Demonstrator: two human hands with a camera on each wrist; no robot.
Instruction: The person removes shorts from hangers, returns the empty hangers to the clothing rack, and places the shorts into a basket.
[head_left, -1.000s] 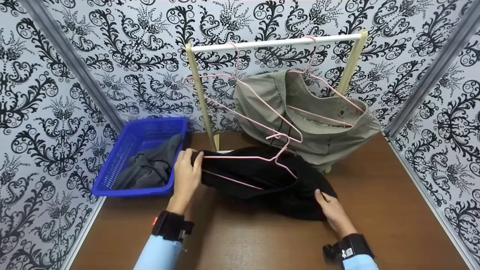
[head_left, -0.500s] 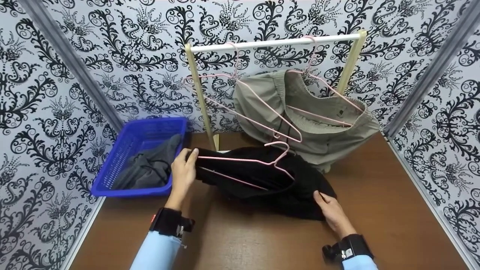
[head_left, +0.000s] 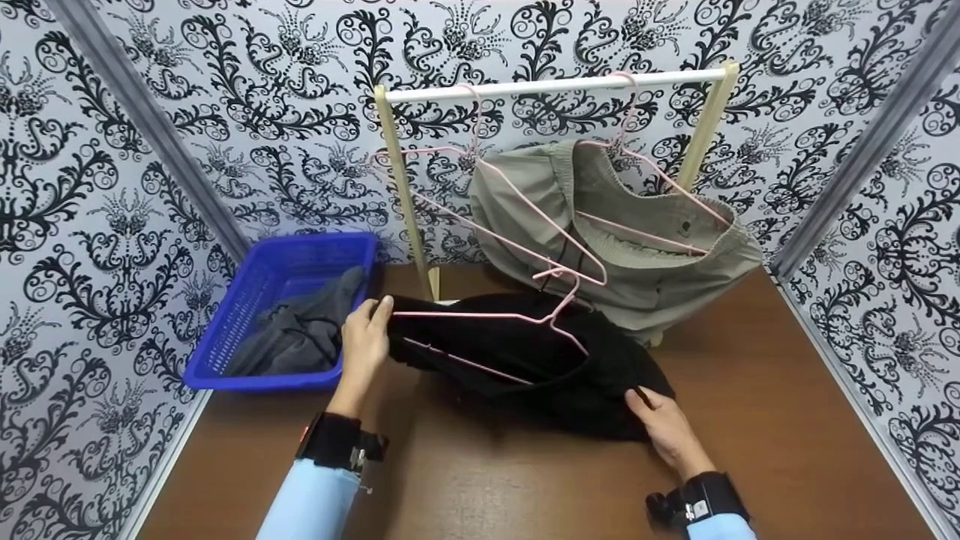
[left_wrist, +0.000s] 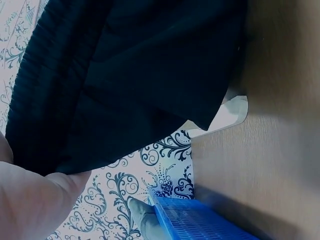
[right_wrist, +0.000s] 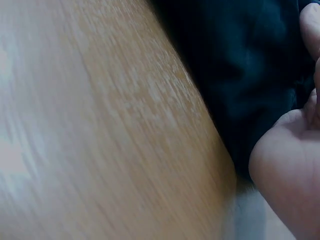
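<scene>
Black shorts (head_left: pixel 600 386) with a gathered elastic waistband (left_wrist: pixel 42 85) are spread over a pink wire hanger (head_left: pixel 465 316), which lies inside the open waist. My left hand (head_left: pixel 366 337) pinches the waistband at the hanger's left end, thumb on top. In the left wrist view the cloth hangs down from that hand. My right hand (head_left: pixel 664 424) grips the right side of the shorts, thumb uppermost; the right wrist view shows the cloth bunched at its fingers. The hanger's hook (head_left: pixel 559 277) points up, overlapping the low corner of another hanger in the head view.
Behind stands a clothes rack with a white rail (head_left: pixel 555 86). An unloaded pink hanger (head_left: pixel 517 199) and olive shorts (head_left: pixel 637 277) on a hanger hang from it. A blue basket (head_left: pixel 262 384) with a dark grey garment (head_left: pixel 300 334) sits left on the brown table (head_left: pixel 480 495).
My left hand has shifted a little to the left with the waistband. The hanger's hook tipped down and then came back up. The right hand stays nearly in place.
</scene>
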